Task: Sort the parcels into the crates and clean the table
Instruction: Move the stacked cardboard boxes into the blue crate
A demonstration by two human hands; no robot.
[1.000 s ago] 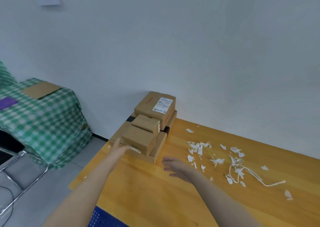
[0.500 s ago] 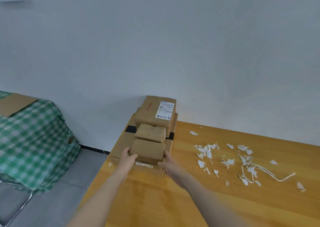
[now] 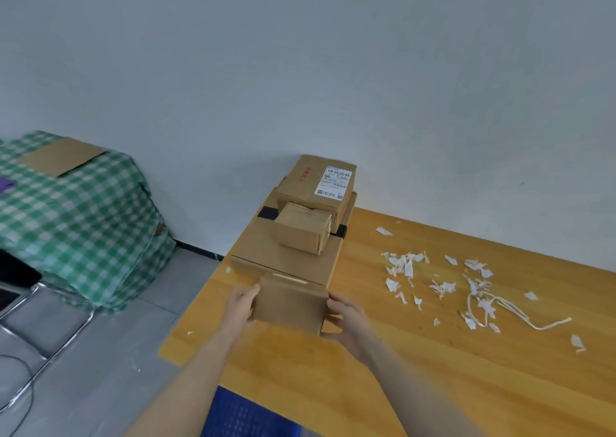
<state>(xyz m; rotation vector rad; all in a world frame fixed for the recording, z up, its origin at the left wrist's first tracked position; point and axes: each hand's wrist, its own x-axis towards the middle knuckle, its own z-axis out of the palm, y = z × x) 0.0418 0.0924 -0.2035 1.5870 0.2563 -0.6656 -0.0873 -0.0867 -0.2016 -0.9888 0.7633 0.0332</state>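
Between left hand (image 3: 241, 307), right hand (image 3: 347, 320): parcel (image 3: 290, 306)

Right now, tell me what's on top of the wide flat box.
A small brown parcel rests on the flat box. The labelled box stands behind it; what it sits on is covered.

**Soft even light, near blur**

Diffuse light, moderately bright. The pale grey-blue wall (image 3: 333, 70) carries a faint shadow behind the stacked brown cardboard boxes (image 3: 300, 236). The near bare forearms (image 3: 420, 390) are smeared; the edges of the orange wooden counter (image 3: 466, 363) bow slightly.
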